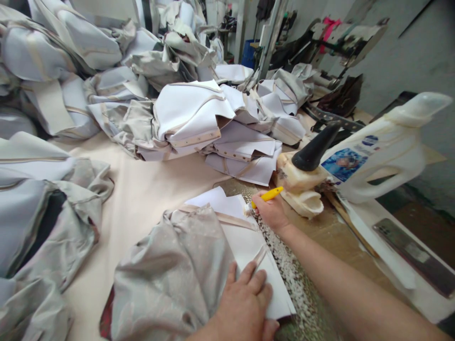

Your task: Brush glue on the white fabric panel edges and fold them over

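Observation:
My right hand (273,212) grips a brush with a yellow handle (270,194). The brush's pale tip touches the white edge of a sewn bag piece (209,208), near a beige strip. Fingers spread, my left hand (247,296) lies flat on the same piece, over its white panel and the crumpled grey lining (170,265). The panel's right edge lies along a strip of table crusted with dried white residue (296,279).
Stacked white bag pieces (192,113) stand behind, and more lie at the left (31,166). To the right are a cut-open container with a black cone-shaped piece (316,149), a white jug (387,142) and a phone (415,253). A sewing machine (348,42) stands at the back right.

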Motion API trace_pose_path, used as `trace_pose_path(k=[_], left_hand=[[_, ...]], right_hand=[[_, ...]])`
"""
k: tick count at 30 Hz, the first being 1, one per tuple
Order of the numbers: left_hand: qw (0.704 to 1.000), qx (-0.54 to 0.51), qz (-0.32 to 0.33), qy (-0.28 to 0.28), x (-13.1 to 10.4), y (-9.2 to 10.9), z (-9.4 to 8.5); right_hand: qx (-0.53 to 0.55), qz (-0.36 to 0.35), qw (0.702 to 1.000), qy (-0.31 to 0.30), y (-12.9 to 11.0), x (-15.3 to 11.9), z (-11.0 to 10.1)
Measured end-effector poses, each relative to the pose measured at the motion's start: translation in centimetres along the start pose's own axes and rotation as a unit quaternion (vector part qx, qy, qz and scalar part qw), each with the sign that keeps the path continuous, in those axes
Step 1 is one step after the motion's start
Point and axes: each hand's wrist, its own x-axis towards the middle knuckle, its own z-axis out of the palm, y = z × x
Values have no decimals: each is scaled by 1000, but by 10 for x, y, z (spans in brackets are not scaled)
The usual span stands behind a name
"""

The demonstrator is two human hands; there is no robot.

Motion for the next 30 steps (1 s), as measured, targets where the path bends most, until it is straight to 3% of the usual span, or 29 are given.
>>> trace_pose_path(k=[6,10,12,14,17,18,20,23,26,28,30], left_hand=[[1000,0,8,-5,2,-4,1],[999,15,41,0,-3,-1,-15],[998,41,45,25,-7,-5,-37],[992,88,6,86,-9,-20,-69],[955,128,-165,213,-10,-62,-124],[942,96,-229,227,-11,-78,-139],[935,-31,-310,168,-11,-107,-159],[932,-105,-332,100,-13,-127,-172],[938,-88,-317,113,-22,-109,-193],[942,-42,-300,146,-35,-78,-220],[928,95,-286,218,-52,-36,-252]], right_hand=[[0,-21,999,45,3,35,28],[18,-25,996,82,6,49,36],[33,-29,994,99,4,51,33],[51,-34,992,113,-1,47,24],[84,-38,988,127,-11,32,1],[94,-37,986,132,-15,25,-7],[115,-33,983,142,-22,12,-23],[147,-15,977,154,-27,-8,-43],[165,-5,973,162,-24,-22,-60],[174,-4,970,170,-18,-29,-71],[181,1,967,180,-12,-34,-82]])
